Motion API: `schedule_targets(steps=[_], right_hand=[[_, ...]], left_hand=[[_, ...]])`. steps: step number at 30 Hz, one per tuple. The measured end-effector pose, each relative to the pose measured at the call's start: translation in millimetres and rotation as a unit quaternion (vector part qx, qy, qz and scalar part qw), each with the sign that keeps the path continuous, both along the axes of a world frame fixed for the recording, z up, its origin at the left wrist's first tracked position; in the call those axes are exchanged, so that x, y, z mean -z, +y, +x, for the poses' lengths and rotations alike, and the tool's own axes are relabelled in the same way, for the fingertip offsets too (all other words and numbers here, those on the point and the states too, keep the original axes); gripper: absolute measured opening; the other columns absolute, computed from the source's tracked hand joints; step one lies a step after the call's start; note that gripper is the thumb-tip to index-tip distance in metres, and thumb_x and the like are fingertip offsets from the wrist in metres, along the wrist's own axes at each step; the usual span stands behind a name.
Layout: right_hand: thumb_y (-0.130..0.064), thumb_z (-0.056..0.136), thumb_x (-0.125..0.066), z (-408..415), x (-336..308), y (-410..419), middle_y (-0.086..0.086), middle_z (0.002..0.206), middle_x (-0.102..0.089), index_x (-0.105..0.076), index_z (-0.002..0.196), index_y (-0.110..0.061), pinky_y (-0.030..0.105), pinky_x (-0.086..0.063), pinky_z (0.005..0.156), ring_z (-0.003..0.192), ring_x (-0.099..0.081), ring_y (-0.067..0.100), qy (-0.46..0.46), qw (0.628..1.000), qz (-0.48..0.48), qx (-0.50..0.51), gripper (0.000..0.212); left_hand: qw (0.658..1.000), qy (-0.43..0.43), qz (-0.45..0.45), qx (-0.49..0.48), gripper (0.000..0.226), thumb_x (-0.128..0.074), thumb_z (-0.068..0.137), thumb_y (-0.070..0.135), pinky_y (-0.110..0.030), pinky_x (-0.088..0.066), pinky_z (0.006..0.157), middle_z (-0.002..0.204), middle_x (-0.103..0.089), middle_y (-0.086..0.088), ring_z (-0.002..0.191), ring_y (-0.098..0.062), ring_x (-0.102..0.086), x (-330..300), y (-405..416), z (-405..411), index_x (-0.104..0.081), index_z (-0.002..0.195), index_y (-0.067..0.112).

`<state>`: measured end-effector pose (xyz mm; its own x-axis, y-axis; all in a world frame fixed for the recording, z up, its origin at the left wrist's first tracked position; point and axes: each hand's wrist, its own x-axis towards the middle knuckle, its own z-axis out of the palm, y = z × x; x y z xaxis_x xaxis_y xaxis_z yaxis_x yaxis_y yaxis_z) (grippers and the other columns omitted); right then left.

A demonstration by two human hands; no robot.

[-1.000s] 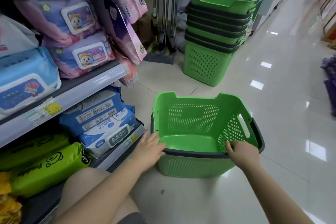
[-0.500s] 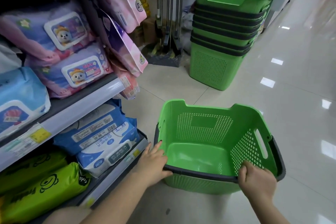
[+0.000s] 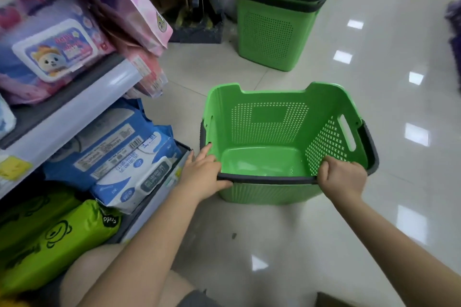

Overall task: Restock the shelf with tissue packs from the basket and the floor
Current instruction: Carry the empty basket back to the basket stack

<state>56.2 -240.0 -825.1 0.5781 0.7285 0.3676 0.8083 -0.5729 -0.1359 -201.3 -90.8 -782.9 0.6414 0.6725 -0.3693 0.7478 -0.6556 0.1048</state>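
Note:
A green perforated basket [image 3: 272, 122] with a dark rim stands on the floor, and nothing lies inside it. My left hand [image 3: 205, 172] holds its near-left corner, thumb along the dark rim and fingers stretched up the side. My right hand [image 3: 341, 177] grips the near-right rim with curled fingers. On the shelf [image 3: 74, 107] at left, blue-and-white tissue packs [image 3: 119, 157] fill the lower level, green packs [image 3: 57, 237] lie in front of them, and purple packs [image 3: 50, 50] sit on the upper level.
A stack of several green baskets [image 3: 279, 7] stands on the floor behind. Pink hanging packs [image 3: 139, 7] jut from the shelf end. Dark stands [image 3: 199, 22] are at the back. Glossy tiled floor [image 3: 374, 107] stretches to the right. My knee [image 3: 104, 281] is at the bottom.
The view has tipped downward and closer to the basket. My right hand has closed tighter round the near rim, and my left hand has settled on the near-left corner.

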Motion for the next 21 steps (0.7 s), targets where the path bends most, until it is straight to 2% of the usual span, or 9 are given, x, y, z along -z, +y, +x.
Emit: schedule_targets(steps=[2,6,10,14,16,19,20,21], right_hand=[[-0.025,0.075,-0.021,-1.0,0.2,-0.3,0.007,0.034,-0.043,-0.048,0.047,-0.008,0.024,-0.021,0.052,0.034,-0.023,0.02,0.003,1.0,0.003,0.005,0.042],[-0.026,0.074,-0.018,-3.3,-4.0,0.8,0.004,0.037,-0.036,-0.046,0.049,-0.009,0.025,-0.022,0.054,0.035,-0.026,0.021,0.016,1.0,-0.004,0.002,0.042],[-0.027,0.073,-0.016,-5.1,-4.3,0.4,0.003,0.04,-0.033,-0.045,0.05,-0.009,0.026,-0.024,0.054,0.036,-0.028,0.022,0.026,1.0,0.001,0.012,0.041],[-0.027,0.074,-0.019,-7.1,-4.3,1.2,0.0,0.04,-0.031,-0.045,0.048,-0.009,0.025,-0.023,0.054,0.035,-0.026,0.02,0.028,0.999,0.022,0.021,0.041],[-0.027,0.074,-0.02,-8.3,-5.4,1.5,0.0,0.04,-0.03,-0.04,0.048,-0.013,0.025,-0.024,0.055,0.035,-0.026,0.02,0.03,0.999,0.025,0.024,0.036],[-0.029,0.074,-0.02,-10.0,-5.9,1.2,-0.001,0.04,-0.03,-0.036,0.05,-0.015,0.025,-0.025,0.055,0.035,-0.025,0.021,0.039,0.999,0.018,0.028,0.032],[-0.03,0.074,-0.018,-9.6,-5.0,0.9,-0.001,0.041,-0.032,-0.036,0.05,-0.015,0.025,-0.025,0.055,0.036,-0.025,0.021,0.044,0.999,0.015,0.027,0.033],[-0.031,0.074,-0.017,-9.2,-3.8,0.5,-0.001,0.041,-0.034,-0.037,0.051,-0.014,0.026,-0.026,0.056,0.037,-0.027,0.022,0.051,0.998,0.012,0.025,0.035]], left_hand=[[1.0,0.021,0.006,0.007,0.06,-0.043,0.082,0.066,-0.048,-0.003,0.115,0.139,-0.043,-0.004,0.145,-0.017,0.0,-0.6,1.4,1.9,-0.059,0.109,0.015],[0.998,0.054,0.016,0.025,0.065,-0.036,0.084,0.067,-0.048,-0.008,0.115,0.141,-0.042,-0.009,0.145,-0.021,0.0,-0.3,1.1,3.3,-0.058,0.114,0.015],[0.999,0.041,0.021,0.018,0.057,-0.04,0.085,0.064,-0.044,-0.026,0.11,0.133,-0.051,-0.014,0.144,-0.023,-0.009,-1.5,-1.6,3.5,-0.062,0.1,0.013],[0.993,0.075,0.06,0.067,0.058,-0.038,0.087,0.062,-0.046,-0.014,0.114,0.122,-0.06,-0.011,0.138,-0.026,-0.026,-7.8,-2.1,5.8,-0.063,0.102,0.013],[0.988,0.093,0.083,0.088,0.054,-0.037,0.088,0.062,-0.05,-0.006,0.114,0.114,-0.064,-0.007,0.129,-0.025,-0.041,-12.6,-3.2,8.4,-0.063,0.1,0.016],[0.99,0.066,0.077,0.094,0.04,-0.038,0.09,0.057,-0.049,-0.003,0.115,0.091,-0.066,-0.001,0.102,-0.022,-0.059,-18.0,-10.4,16.3,-0.055,0.086,0.021],[0.992,0.05,0.063,0.095,0.037,-0.038,0.091,0.055,-0.048,-0.007,0.115,0.085,-0.063,-0.001,0.096,-0.021,-0.06,-17.8,-14.8,21.2,-0.051,0.082,0.021],[0.993,0.032,0.046,0.1,0.036,-0.038,0.092,0.053,-0.044,-0.018,0.113,0.08,-0.059,0.0,0.092,-0.022,-0.06,-16.9,-20.2,27.4,-0.048,0.08,0.021]])
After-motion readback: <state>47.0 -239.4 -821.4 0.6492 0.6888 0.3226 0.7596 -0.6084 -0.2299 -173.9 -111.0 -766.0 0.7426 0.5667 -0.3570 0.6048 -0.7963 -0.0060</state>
